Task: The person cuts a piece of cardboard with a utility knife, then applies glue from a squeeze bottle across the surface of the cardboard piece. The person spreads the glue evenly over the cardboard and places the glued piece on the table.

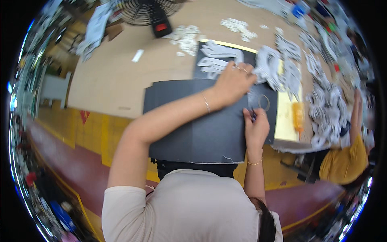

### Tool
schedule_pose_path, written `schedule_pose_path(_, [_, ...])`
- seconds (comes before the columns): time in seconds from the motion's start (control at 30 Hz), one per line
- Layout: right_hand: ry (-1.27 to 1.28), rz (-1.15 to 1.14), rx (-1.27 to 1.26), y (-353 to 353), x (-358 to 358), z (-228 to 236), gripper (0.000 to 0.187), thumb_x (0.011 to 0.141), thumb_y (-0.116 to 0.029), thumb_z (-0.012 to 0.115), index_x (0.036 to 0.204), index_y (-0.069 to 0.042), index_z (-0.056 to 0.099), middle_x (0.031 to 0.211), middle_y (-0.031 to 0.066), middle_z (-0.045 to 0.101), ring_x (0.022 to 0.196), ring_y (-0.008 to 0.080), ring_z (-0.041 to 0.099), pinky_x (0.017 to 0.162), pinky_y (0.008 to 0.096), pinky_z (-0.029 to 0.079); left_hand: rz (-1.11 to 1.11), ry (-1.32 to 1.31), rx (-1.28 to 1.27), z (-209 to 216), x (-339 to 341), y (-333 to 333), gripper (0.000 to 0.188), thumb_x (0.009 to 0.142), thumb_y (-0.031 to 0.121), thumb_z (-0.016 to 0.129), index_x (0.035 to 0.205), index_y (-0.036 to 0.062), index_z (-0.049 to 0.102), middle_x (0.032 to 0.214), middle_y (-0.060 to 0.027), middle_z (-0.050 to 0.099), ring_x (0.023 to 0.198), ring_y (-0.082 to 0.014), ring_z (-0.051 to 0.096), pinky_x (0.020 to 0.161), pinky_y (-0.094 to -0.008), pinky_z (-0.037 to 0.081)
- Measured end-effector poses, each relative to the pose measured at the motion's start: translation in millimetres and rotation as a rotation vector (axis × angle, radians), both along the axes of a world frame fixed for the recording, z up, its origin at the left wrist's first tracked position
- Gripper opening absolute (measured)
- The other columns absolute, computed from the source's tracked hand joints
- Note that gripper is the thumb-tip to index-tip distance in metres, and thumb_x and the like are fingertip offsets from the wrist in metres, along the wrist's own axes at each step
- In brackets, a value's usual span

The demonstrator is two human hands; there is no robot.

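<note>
My left hand (236,84) reaches across a dark grey board (193,121), its bent fingers closed at the edge of a bundle of white looped fabric pieces (267,66). The fingertips are partly hidden. Just below, my right hand (256,128) is closed on a small dark purple tool (252,115), mostly covered by the fingers. A thin tan ring (264,103) lies beside that hand. Left of my left hand, white cut strips (219,51) with dark outlines rest on another dark sheet (201,73).
Small white pieces (186,38) lie in piles near a black fan (156,18). An orange bottle (298,115) is on yellow paper (284,125) at the right. Beyond it are heaps of white pieces (328,109). A person in a mustard top (344,161) sits at the right.
</note>
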State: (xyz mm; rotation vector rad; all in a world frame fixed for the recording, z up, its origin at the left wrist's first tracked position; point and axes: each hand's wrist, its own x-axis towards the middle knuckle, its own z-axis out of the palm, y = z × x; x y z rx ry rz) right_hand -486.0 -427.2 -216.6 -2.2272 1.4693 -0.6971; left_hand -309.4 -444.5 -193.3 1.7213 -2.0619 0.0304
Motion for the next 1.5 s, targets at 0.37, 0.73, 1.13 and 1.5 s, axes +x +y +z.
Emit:
schedule_pose_path(0.37, [0.062,0.316,-0.277,-7.0,-2.6,-7.1,0.036,0.074,-0.002,0.070,0.110,-0.007,0.068,0.124,0.0056,0.062,0.087,0.0200,0.068,0.072,0.0305,0.054,0.063,0.038,0.064,-45.4,-4.0,70.1,0.044,0.091,0.030,0.055,0.130,0.0089,0.054,0.142,-0.0120,0.044,0.135,-0.0279,0.036,0.111,-0.0445,0.027])
schedule_pose_path(0.73, [-0.038,0.319,-0.146,-16.1,-14.3,-5.5,0.031,0.077,-0.012,0.072,0.108,-0.009,0.067,0.110,0.0044,0.067,0.072,0.0181,0.068,0.059,0.0275,0.052,0.029,0.006,0.113,-33.5,-11.6,55.6,0.044,0.085,0.028,0.063,0.126,0.0116,0.056,0.139,-0.0133,0.045,0.130,-0.0296,0.040,0.107,-0.0455,0.030])
schedule_pose_path(1.13, [-0.661,-0.326,0.978,81.9,-82.6,-2.9,0.038,0.087,-0.036,0.069,0.097,0.001,0.070,0.058,-0.0022,0.053,0.048,0.0068,0.044,0.046,0.0238,0.034,-0.072,0.048,0.202,-25.0,-39.7,50.7,0.064,0.079,0.045,0.068,0.124,0.0007,0.056,0.143,-0.0169,0.042,0.137,-0.0322,0.032,0.112,-0.0543,0.020])
schedule_pose_path(1.5, [-0.725,-0.208,1.193,67.1,-89.1,-7.3,0.033,0.089,-0.034,0.067,0.087,-0.001,0.065,0.063,-0.0053,0.050,0.057,0.0025,0.039,0.051,0.0216,0.034,-0.021,-0.010,0.530,-6.1,-62.2,40.3,0.090,0.072,0.049,0.075,0.130,-0.0106,0.042,0.151,-0.0276,0.020,0.142,-0.0418,0.016,0.111,-0.0596,0.013])
